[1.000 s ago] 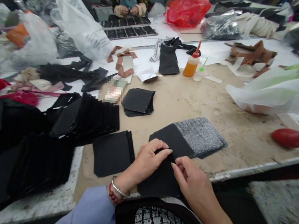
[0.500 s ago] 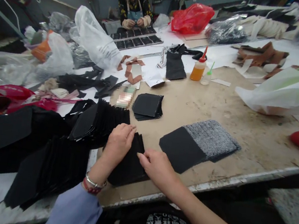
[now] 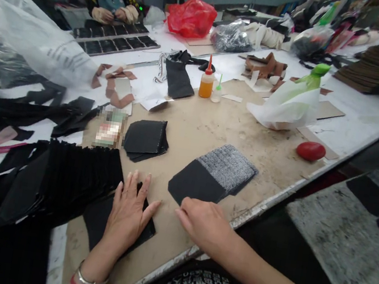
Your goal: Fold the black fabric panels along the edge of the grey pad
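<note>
My left hand [image 3: 129, 209] lies flat with fingers spread on a black fabric piece [image 3: 97, 223] near the table's front edge. My right hand [image 3: 204, 222] rests knuckles up on the bare tabletop just right of it, fingers loosely bent, holding nothing. It sits close below a pile of black pieces topped toward the back by grey felt ones [image 3: 214, 176]. A fanned row of black pieces [image 3: 73, 179] stands to the left of my left hand.
A small stack of black pieces [image 3: 145, 138] lies mid-table. An orange glue bottle [image 3: 206, 80] and a small bottle [image 3: 217, 91] stand farther back. A red oval object [image 3: 311, 150] is near the right edge. A white plastic bag [image 3: 287, 107], a red bag [image 3: 192, 16] and a seated person's hands [image 3: 114, 14] are beyond.
My left hand went from pinching the black piece to pressing it flat. My right hand let go and moved right onto the table. The view swung to the right.
</note>
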`<state>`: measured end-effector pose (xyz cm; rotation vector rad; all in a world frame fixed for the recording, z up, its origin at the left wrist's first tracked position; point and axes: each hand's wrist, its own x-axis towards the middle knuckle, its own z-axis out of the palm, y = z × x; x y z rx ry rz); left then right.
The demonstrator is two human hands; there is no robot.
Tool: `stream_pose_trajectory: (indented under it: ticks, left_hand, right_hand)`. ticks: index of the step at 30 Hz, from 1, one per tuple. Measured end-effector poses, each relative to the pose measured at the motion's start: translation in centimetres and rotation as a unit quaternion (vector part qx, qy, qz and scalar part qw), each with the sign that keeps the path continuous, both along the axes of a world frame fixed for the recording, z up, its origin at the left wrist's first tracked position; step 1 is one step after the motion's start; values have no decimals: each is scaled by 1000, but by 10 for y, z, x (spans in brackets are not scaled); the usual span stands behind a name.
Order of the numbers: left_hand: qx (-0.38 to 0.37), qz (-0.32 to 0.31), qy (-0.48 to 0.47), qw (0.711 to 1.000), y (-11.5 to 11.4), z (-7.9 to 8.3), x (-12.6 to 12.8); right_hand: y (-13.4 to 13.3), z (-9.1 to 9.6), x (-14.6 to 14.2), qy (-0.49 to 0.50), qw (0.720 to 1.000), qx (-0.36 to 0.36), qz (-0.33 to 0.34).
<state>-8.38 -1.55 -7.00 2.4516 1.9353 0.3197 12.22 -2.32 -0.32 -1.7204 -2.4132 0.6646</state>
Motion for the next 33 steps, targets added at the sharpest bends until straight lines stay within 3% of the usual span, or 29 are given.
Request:
stream_pose_trajectory:
  ticks: [3, 7, 10, 14, 17, 23, 26, 29, 33]
  left_hand:
    - [32, 17, -24, 999, -7, 17, 21]
    - [-17, -100, -121, 987, -18, 33, 73]
    - [-61, -134, -113, 983, -20, 34, 103]
    - [-49, -152, -90, 983, -16, 32, 111]
    - [-42, -161, -137, 977, -13, 33, 107]
    - [-115, -75, -288, 948, -6, 36, 103]
    - [-155, -28, -308, 938, -3, 37, 104]
    - [-177, 2, -324, 929, 0, 41, 104]
    - [-104, 93, -374, 917, 16, 52, 88]
  right_hand:
    - [-7, -10, 40, 21, 997, 54, -56]
    - [-22, -24, 73, 92, 986, 92, -107]
    - [-32, -30, 83, 115, 980, 100, -132]
    - [-40, -35, 87, 124, 978, 110, -128]
    - [-40, -36, 89, 132, 973, 162, -97]
    - [-33, -39, 84, 128, 947, 294, -14]
    - [-28, -45, 80, 122, 939, 321, 34]
    - [-24, -51, 76, 104, 937, 332, 38]
    - [-15, -53, 69, 61, 947, 314, -1]
